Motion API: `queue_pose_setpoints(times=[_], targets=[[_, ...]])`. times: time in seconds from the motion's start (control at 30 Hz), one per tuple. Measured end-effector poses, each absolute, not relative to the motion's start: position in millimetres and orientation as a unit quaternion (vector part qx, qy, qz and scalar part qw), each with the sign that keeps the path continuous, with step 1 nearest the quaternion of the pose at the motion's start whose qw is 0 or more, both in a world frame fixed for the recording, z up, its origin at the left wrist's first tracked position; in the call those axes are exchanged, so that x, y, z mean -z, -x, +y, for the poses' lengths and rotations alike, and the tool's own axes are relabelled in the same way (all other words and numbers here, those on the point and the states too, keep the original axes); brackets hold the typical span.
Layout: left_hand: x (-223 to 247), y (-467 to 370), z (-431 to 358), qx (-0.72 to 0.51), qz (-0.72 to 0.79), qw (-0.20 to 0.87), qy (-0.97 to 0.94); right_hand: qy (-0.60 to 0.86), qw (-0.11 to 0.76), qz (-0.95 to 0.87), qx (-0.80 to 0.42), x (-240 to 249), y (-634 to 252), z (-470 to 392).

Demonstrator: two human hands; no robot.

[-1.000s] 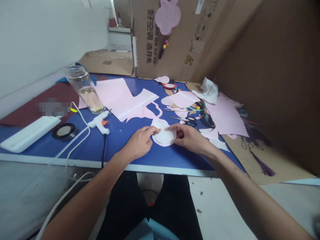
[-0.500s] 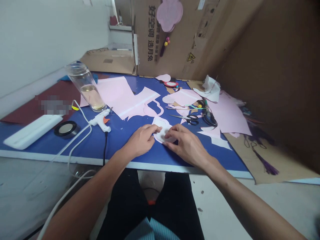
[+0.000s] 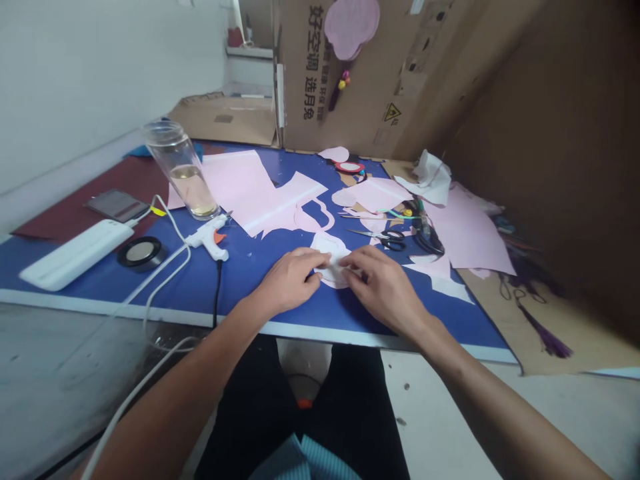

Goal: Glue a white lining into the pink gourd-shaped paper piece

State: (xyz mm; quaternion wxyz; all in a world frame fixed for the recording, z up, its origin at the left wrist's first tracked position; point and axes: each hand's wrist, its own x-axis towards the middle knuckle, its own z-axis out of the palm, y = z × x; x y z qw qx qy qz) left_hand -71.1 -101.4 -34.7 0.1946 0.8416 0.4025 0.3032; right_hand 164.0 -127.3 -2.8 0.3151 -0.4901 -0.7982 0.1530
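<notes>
A small pale pink paper cutout with a white piece on it (image 3: 333, 272) lies on the blue table near its front edge. My left hand (image 3: 295, 277) rests at its left side, fingers bent, with thumb and index tips touching the white piece. From the right, my right hand (image 3: 377, 283) has its fingers curled and pressed together on the cutout's right part; the fingertips are partly hidden. Behind the cutout lie pink paper scraps (image 3: 280, 207), and to its right black-handled scissors (image 3: 391, 240).
On the left are a glass bottle (image 3: 187, 180), a white glue gun (image 3: 209, 239), a tape roll (image 3: 141, 253) and a white power strip (image 3: 75, 255) with cables. Pink sheets (image 3: 470, 227) and a purple tassel (image 3: 545, 331) lie right. Cardboard (image 3: 370, 93) stands behind.
The view has shifted slightly, so the table things appear further right. My right hand's fingers have drawn closer together on the cutout. My left hand stays on its left side.
</notes>
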Motion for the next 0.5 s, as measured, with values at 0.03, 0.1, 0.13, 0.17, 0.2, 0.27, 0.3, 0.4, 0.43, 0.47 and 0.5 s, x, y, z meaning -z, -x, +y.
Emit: queue_pose_setpoints(times=[0.03,0.1,0.13,0.17,0.2,0.27,0.3,0.4,0.43,0.47,0.5], targets=[[34,71,-102,-0.305,0.401,0.197,-0.841,0.500,0.345,-0.774,-0.180,3,-167,-127],[34,71,-102,-0.306,0.398,0.200,-0.842,0.517,0.380,-0.731,-0.232,4,-173,-126],[34,71,-102,-0.307,0.395,0.199,-0.843,0.523,0.383,-0.721,-0.245,5,-176,-127],[35,71,-101,-0.307,0.392,0.198,-0.844,0.524,0.379,-0.722,-0.247,5,-178,-128],[35,71,-101,-0.307,0.390,0.197,-0.846,0.519,0.371,-0.733,-0.238,4,-179,-129],[35,71,-101,-0.306,0.389,0.197,-0.846,0.498,0.353,-0.765,-0.206,4,-179,-132],[35,71,-101,-0.306,0.391,0.197,-0.845,0.487,0.341,-0.779,-0.196,3,-177,-134],[34,71,-101,-0.305,0.396,0.196,-0.844,0.477,0.295,-0.808,-0.179,2,-171,-137],[34,71,-101,-0.305,0.395,0.194,-0.845,0.478,0.281,-0.815,-0.170,2,-169,-137],[34,71,-101,-0.304,0.394,0.193,-0.846,0.479,0.268,-0.821,-0.158,2,-167,-136],[34,71,-101,-0.304,0.393,0.192,-0.846,0.479,0.257,-0.827,-0.146,2,-165,-135]])
